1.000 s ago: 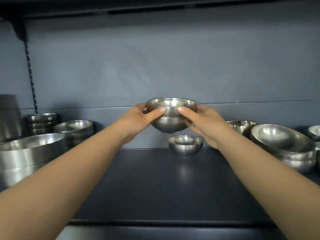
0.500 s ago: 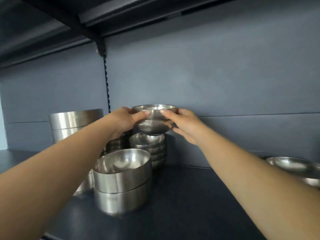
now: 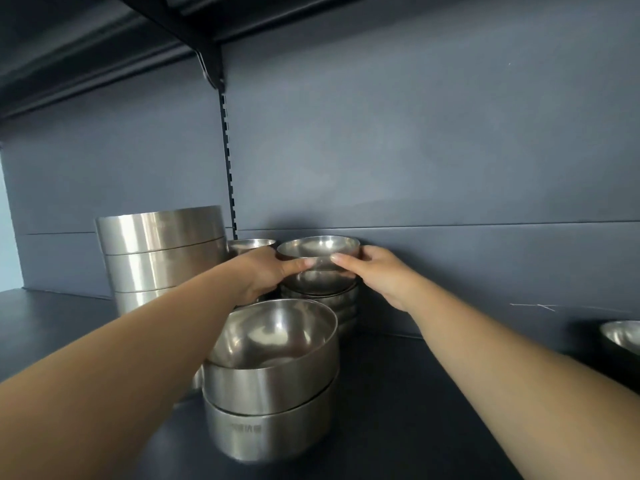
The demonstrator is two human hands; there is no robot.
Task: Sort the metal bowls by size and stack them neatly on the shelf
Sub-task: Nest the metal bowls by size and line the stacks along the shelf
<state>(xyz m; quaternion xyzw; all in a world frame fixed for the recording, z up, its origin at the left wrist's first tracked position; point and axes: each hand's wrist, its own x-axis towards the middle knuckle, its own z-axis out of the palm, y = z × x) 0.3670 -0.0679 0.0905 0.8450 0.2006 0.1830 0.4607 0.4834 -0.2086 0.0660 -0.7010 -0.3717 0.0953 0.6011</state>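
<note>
We note the bowl [image 3: 318, 251], a second ago carried mid-shelf [image 3: 398, 393], now sits over the small stack [image 3: 325, 299] by the back wall. Left hand [image 3: 263, 275] and right hand [image 3: 374, 271] both clasp its rim. Release appears imminent.

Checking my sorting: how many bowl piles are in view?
5: tall left pile, small pile behind it, pile under held bowl, front pile, right-edge bowl; others possibly hidden.
</note>
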